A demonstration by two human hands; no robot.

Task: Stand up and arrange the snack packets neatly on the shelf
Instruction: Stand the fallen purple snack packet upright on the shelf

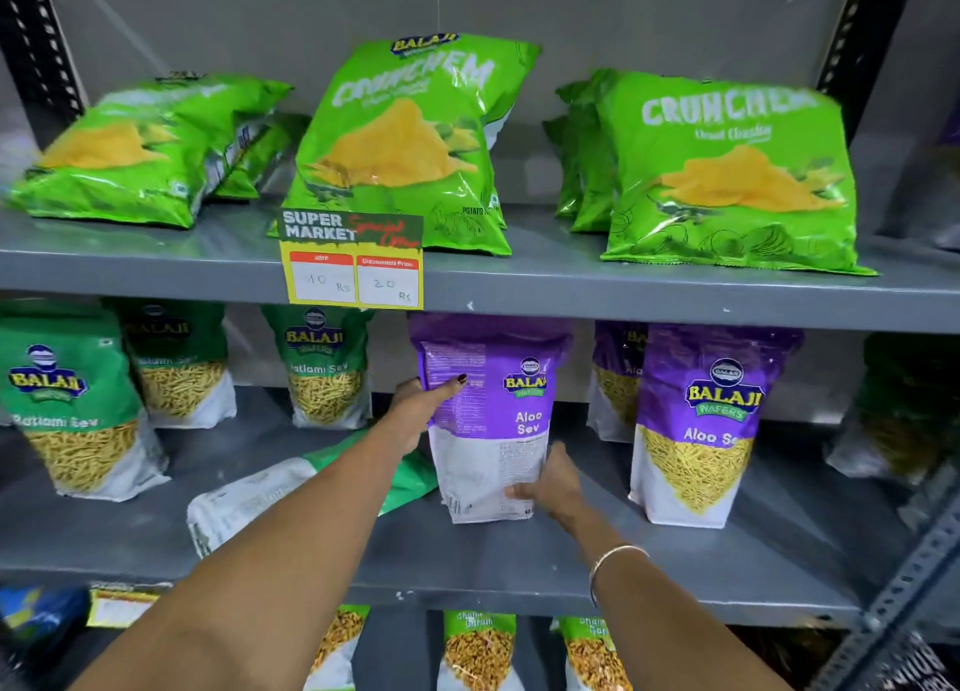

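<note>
Bright, even light — glare on foil, edges bent and blurred.

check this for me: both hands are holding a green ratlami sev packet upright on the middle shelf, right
Not quite. The head view shows the packet in both hands is the purple Aloo Sev packet, not a green Ratlami Sev one. The left hand and right hand do hold it upright on the middle shelf.

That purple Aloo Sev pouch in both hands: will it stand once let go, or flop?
The Aloo Sev pouch looks upright on a flat bottom, so it probably stands. Its glossy film may slip under the left hand and right hand. It is tall and narrow, so a nudge could tip it.
</note>
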